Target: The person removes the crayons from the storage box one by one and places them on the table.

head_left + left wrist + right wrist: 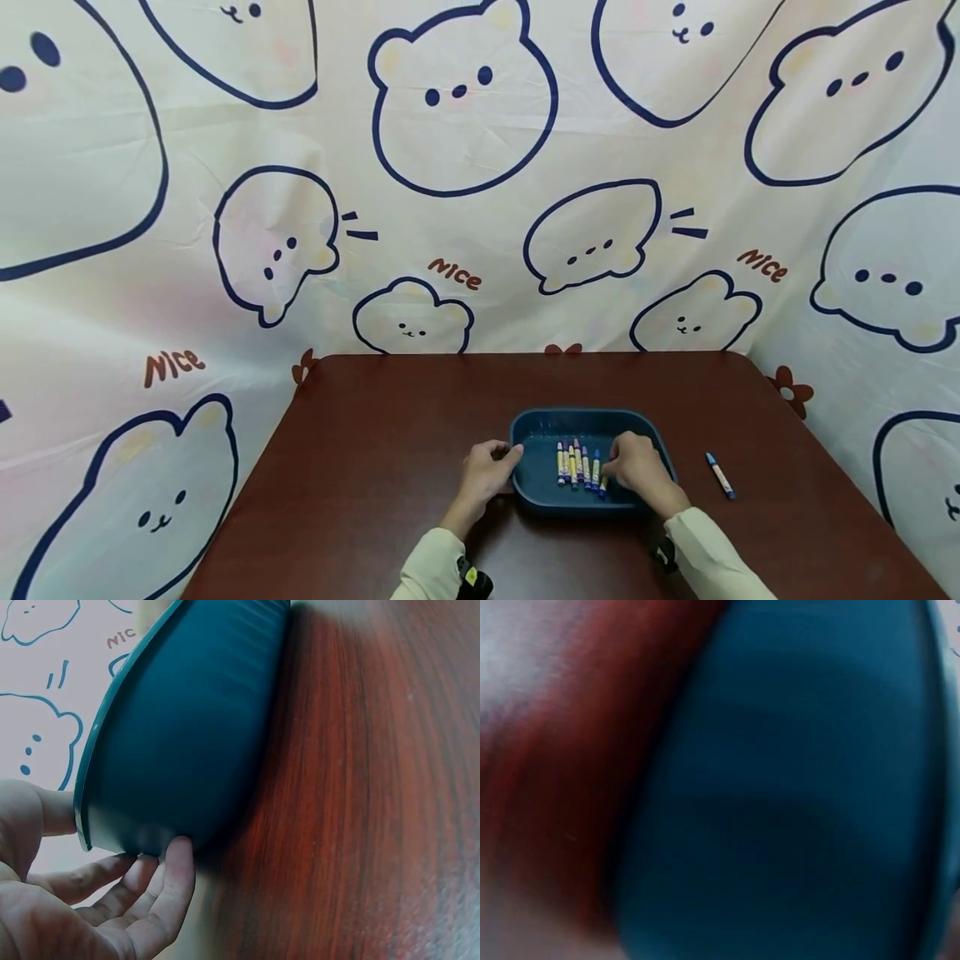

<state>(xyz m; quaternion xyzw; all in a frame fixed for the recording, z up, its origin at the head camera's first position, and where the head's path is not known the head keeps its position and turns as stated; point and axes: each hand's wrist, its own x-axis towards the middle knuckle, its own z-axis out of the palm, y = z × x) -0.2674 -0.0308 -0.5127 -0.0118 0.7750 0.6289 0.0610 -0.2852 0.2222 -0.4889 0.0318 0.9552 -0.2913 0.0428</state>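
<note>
Holding the left end of the blue tray (536, 467) with the left grip (482, 475), pressing thumb to rim and fingers to wall. Reaching inside with the right grip (637, 467), bending fingers over the rightmost crayon (602, 491), leaving unclear whether pinching it. Showing the other crayons (573, 467) side by side just left, and a lone crayon (720, 476) on the surface (390, 450), right of the tray.

Looking like a screened-off indoor booth, showing bear-printed cloth (495, 233) hanging behind a wood-grained bench (390, 433)
</note>
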